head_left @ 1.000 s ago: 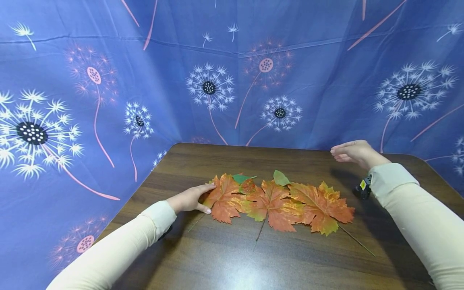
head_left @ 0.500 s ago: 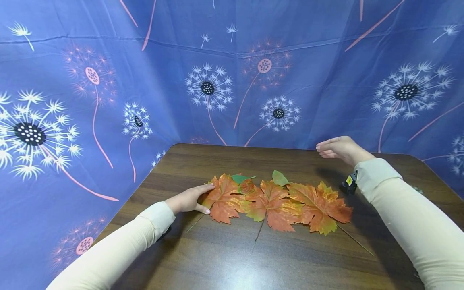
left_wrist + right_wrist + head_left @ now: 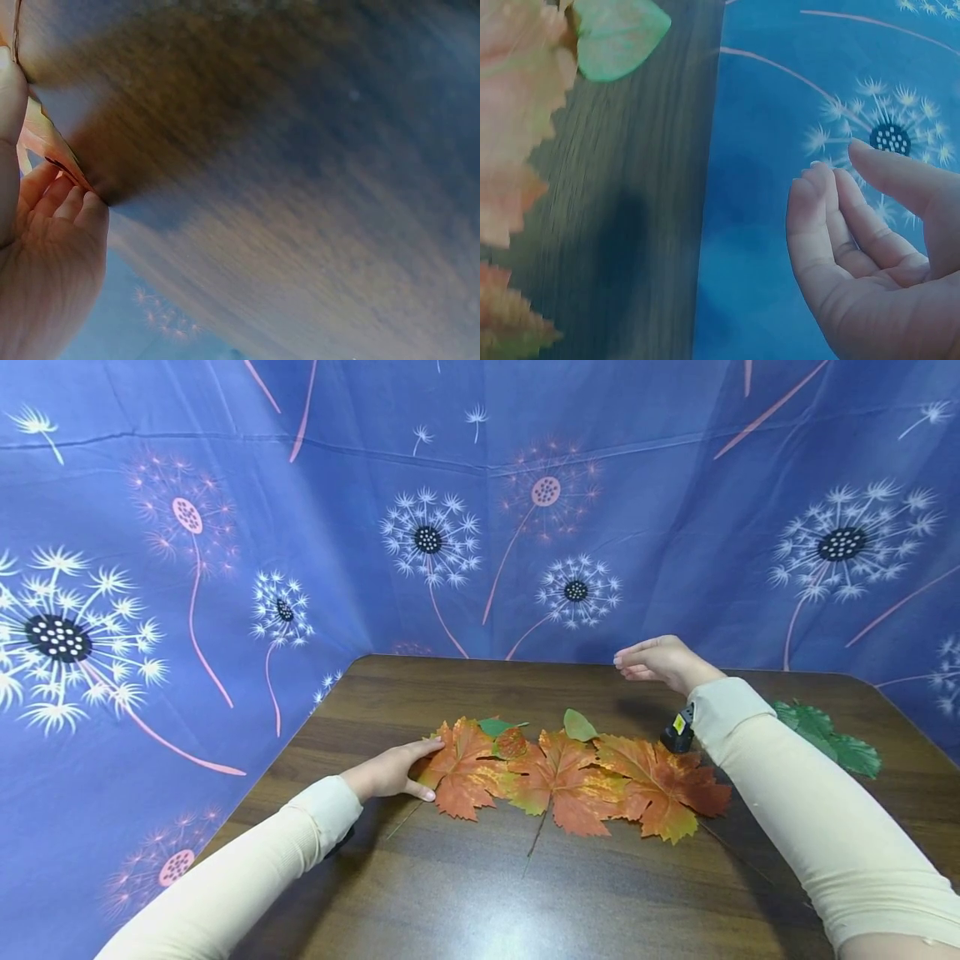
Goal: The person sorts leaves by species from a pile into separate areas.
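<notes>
In the head view, three orange leaves, each touching the next, lie in a row across a brown wooden table (image 3: 420, 902): a left leaf (image 3: 468, 777), a middle leaf (image 3: 558, 781) and a right leaf (image 3: 667, 793). The person's left hand (image 3: 393, 771) rests at the outer edge of the left leaf, its fingers relaxed along it and the thumb spread toward the near side. The right hand (image 3: 663, 662) is raised above the far part of the table, beyond the right leaf, and holds nothing. A pale green leaf (image 3: 578, 727) lies just behind the row, and a small reddish leaf (image 3: 511, 745) sits between the left and middle ones. Dark green leaves (image 3: 855, 753) show beside the right sleeve (image 3: 810, 810), partly hidden by it. A blue cloth (image 3: 322, 510) with dandelions hangs behind. In the left wrist view, the left fingertips touch the leaf's edge, with the thumb apart; how firmly they press cannot be told. In the right wrist view, the right hand's fingers are gently bent together, thumb apart, against the cloth beyond the table's edge.
</notes>
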{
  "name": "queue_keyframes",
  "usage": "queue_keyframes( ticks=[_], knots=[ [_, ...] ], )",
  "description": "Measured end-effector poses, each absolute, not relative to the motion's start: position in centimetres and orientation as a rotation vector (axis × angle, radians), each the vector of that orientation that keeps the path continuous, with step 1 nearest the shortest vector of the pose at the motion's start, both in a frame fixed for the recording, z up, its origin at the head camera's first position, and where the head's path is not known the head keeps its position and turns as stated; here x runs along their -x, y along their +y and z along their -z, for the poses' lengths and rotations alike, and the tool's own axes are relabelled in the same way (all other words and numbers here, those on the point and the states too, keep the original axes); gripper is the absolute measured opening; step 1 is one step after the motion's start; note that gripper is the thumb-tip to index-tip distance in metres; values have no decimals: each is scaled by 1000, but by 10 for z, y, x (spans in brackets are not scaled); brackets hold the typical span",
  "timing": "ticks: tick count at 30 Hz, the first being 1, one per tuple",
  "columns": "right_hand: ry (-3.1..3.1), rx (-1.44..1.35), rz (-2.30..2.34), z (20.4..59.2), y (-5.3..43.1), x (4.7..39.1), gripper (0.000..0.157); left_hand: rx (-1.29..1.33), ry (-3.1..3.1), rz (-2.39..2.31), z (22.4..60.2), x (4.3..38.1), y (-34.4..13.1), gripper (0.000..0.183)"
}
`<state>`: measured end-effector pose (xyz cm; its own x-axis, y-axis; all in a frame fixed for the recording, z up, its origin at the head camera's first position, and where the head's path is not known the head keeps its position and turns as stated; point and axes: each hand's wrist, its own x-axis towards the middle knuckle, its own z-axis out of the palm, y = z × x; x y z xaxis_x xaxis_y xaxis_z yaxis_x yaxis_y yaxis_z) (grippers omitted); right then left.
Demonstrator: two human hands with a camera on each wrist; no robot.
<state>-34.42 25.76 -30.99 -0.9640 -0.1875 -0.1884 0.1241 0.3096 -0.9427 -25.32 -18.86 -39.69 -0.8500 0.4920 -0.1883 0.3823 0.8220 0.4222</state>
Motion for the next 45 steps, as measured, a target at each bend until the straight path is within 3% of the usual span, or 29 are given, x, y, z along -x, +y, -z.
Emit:
queue_keyframes(
  ticks=[39, 45],
  knots=[
    [2274, 197, 1501, 353, 124, 357, 48, -634, 2726, -531, 401, 254, -189, 90],
    [2378, 235, 1326, 365, 108, 356, 39, -618, 2722, -528, 401, 255, -189, 89]
  ],
)
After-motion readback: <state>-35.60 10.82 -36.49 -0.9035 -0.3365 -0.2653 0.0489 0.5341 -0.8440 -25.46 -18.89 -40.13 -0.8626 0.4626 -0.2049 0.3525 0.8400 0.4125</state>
